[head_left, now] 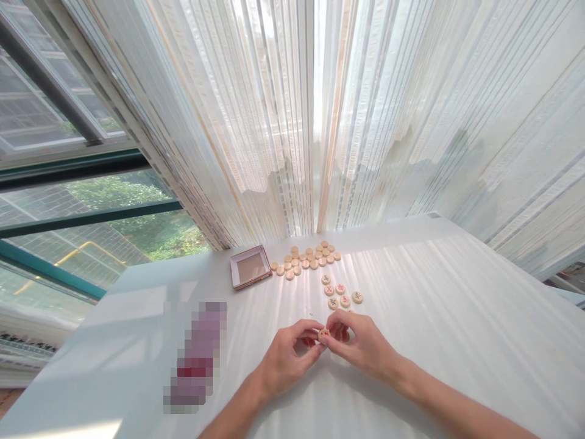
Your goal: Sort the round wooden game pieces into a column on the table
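Note:
Both my hands meet over the near middle of a white table (434,305). My left hand (286,360) and my right hand (361,344) pinch the same round wooden game piece (324,335), which bears a red mark. Just beyond my fingers lie several more round pieces face up (340,294) with red or dark characters. Farther back a loose cluster of several blank-side wooden discs (307,258) spreads along the table's far edge.
A small shallow square box (250,267) with a pinkish rim lies left of the disc cluster. A blurred-out pink and red object (197,356) lies on the table's left part. Striped sheer curtains (320,122) hang behind, with a window (68,201) at the left.

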A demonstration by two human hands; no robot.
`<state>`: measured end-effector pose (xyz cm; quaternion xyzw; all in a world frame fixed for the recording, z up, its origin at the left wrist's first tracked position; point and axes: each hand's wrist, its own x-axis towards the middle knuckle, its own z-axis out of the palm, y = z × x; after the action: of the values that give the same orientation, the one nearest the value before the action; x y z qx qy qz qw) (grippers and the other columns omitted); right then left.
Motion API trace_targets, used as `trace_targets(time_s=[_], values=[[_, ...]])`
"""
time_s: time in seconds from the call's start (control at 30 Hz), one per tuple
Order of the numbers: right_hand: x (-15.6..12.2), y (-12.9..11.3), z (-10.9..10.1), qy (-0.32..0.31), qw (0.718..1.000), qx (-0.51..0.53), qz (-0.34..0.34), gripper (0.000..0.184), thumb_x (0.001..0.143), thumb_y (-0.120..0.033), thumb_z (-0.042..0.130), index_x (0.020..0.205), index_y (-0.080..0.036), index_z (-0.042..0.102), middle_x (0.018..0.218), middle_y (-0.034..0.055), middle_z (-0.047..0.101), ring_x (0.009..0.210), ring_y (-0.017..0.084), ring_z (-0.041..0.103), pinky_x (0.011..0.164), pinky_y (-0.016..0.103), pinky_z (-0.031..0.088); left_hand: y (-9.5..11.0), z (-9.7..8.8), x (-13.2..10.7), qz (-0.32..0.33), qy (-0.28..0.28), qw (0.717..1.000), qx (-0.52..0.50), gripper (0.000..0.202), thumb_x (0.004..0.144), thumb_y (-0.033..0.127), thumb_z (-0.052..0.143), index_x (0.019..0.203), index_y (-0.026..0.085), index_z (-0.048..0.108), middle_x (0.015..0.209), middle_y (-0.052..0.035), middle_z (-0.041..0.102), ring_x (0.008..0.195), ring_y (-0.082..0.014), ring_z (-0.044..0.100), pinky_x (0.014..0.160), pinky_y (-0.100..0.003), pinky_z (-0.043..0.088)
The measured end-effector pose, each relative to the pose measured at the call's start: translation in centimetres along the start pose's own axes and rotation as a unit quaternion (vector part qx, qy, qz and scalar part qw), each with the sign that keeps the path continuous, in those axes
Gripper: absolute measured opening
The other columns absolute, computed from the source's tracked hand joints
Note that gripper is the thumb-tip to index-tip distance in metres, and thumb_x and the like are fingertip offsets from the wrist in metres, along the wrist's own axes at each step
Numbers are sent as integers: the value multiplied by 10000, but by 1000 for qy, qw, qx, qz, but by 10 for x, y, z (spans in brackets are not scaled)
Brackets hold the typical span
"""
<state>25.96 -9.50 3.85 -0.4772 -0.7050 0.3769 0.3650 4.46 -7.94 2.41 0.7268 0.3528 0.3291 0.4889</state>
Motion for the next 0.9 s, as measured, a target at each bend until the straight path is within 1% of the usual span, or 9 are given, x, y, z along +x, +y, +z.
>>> trace_targets(time_s=[0.07,0.17,0.37,0.53,0.73,0.9], values=[[0,0,0,0,1000,0,9,205,944,-373,687,836,-202,654,715,-4,699,632,146,603,597,257,479,0,0,0,2,-2,1000,11,245,971,272,683,1204,197,682,1053,-76,800,913,-213,772,861,-324,626],[0,-2,0,-6,1000,5,12,243,979,-393,648,828,-202,651,718,-3,707,634,146,612,592,254,476,0,-1,0,7,5,999,44,250,947,248,693,1193,204,698,1064,-69,791,880,-199,748,843,-317,618],[0,-2,0,-11,1000,-6,-8,268,1041,-408,566,893,-208,665,762,6,718,656,152,628,579,255,472,0,-2,0,18,16,997,71,246,929,233,685,1174,215,693,1036,-52,776,826,-181,714,809,-303,602],[0,-1,1,-6,999,-8,-30,228,1043,-364,555,925,-207,670,798,15,722,683,155,636,626,266,495,-3,-1,1,30,28,997,68,259,925,245,687,1181,211,676,1011,-53,774,792,-179,723,774,-300,609],[0,-2,-1,-9,999,-6,-51,138,1009,-271,561,950,-204,665,798,12,714,674,148,623,625,260,488,-3,-1,1,33,45,995,86,254,912,243,707,1163,210,682,1003,-51,775,798,-177,727,778,-297,611],[0,-3,-1,-6,999,-10,-51,118,994,-259,574,953,-207,671,805,14,722,677,150,631,630,262,497,-2,0,1,40,51,994,91,256,905,222,712,1159,215,687,1005,-45,774,796,-172,733,776,-292,612]])
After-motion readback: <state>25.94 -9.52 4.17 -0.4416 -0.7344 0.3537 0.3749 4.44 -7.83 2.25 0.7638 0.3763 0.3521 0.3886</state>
